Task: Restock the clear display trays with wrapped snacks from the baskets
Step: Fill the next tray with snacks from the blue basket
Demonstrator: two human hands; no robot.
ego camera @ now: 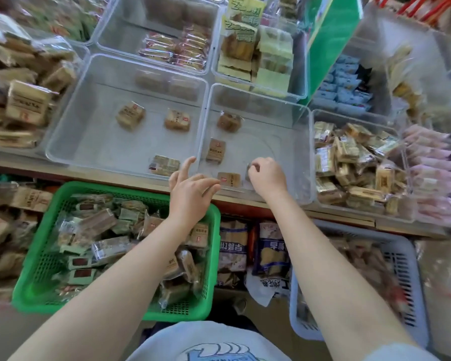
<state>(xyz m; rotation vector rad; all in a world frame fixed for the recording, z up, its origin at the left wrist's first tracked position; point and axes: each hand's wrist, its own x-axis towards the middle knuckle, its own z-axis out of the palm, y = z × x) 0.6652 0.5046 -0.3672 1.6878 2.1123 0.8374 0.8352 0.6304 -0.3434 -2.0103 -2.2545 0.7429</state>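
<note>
The wrapped snack (251,170) in the right hand (267,175) is sitting low over the front edge of the right-hand clear display tray (292,142), only a sliver of its wrapper showing past the curled fingers. The right hand is pinching it, knuckles up, inside the tray's near wall. Just to the left of that hand a tan snack packet (229,179) is lying flat on the tray floor, its long axis running left to right; two more are lying further back, toward the rear wall. The free floor of this tray is lying ahead and to the right of the right hand, so the release is judged to call for a short forward reach, not a sideways one.

The left hand (190,196) is hovering with fingers spread and holding nothing, above the far rim of the green basket (26,287) and just short of the wall dividing the two front trays. The left-hand clear tray (89,142) is holding three packets, well apart. The green basket, directly beneath the left forearm, is the nearer supply for that hand; the grey basket (412,290) is lying under the right forearm.
</note>
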